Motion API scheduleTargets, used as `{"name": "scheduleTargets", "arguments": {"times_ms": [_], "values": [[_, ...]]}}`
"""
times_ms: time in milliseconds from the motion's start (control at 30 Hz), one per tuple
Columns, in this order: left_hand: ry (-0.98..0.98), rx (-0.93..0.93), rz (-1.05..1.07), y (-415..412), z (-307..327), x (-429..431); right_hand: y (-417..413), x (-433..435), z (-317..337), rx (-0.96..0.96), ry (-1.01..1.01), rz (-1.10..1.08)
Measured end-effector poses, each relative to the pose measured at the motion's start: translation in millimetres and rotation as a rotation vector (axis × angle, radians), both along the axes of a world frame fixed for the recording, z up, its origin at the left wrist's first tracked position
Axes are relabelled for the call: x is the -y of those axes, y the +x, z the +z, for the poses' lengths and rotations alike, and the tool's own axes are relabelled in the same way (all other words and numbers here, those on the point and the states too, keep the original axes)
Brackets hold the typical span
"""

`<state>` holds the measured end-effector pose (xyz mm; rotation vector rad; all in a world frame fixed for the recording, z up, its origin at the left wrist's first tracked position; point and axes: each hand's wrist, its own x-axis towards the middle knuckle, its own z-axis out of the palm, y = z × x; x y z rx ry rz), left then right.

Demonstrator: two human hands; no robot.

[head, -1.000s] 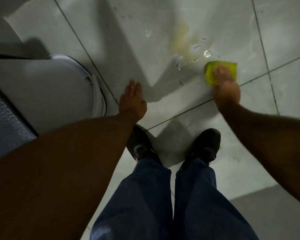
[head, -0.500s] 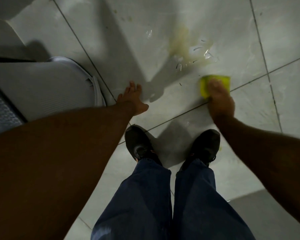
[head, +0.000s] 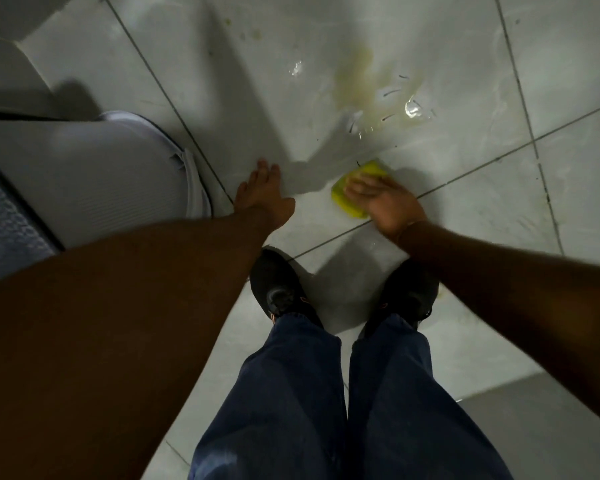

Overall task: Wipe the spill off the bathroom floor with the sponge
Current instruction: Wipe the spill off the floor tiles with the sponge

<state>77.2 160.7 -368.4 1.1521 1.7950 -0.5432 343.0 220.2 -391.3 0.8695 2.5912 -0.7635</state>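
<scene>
Tiled floor [head: 430, 299], sponge [head: 352, 197] under right hand [head: 387, 204] (pressed flat)

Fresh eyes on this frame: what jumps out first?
The bright yellow sponge under the right hand, pressed to the pale tile floor at centre. Just beyond it lies the yellowish wet spill, glinting. The left hand lies flat on the floor beside a white ribbed bin.

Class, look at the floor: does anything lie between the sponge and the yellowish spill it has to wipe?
Nothing visible does. The sponge lies under the right hand, and only bare wet tile separates it from the spill ahead. The left hand rests off to the side.
</scene>
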Motion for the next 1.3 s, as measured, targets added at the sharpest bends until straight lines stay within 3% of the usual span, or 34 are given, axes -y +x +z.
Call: {"name": "scheduleTargets", "arguments": {"times_ms": [167, 267, 333, 500, 600, 767, 900, 1033, 1167, 1300], "values": [[-0.028, 0.016, 0.031, 0, 3, -7, 29, -53, 0, 0.193, 0.051, -0.661], [-0.036, 0.023, 0.036, -1, 4, -9, 1, -48, -7, 0.265, 0.039, -0.812], [-0.036, 0.03, 0.04, -1, 4, -9, -27, -30, -8, 0.246, 0.038, -0.747], [-0.063, 0.05, 0.045, -2, 4, -12, -62, 21, 1, 0.027, -0.101, -0.033], [-0.088, 0.056, 0.019, -2, 6, -15, -46, -8, 0, 0.036, -0.042, 0.164], [-0.122, 0.071, 0.0, -6, 9, -21, -11, -69, 4, 0.126, -0.006, -0.251], [-0.147, 0.086, -0.014, -6, 9, -24, -22, -50, 6, 0.251, -0.02, -0.521], [-0.173, 0.071, -0.004, -5, 8, -29, -29, 8, 16, 0.244, -0.133, -0.227], [-0.185, 0.061, -0.02, -6, 6, -31, -15, -11, 22, 0.173, -0.084, 0.07], [-0.151, 0.047, -0.032, 1, 3, -21, -21, -64, 6, 0.15, 0.028, -0.158]]}}
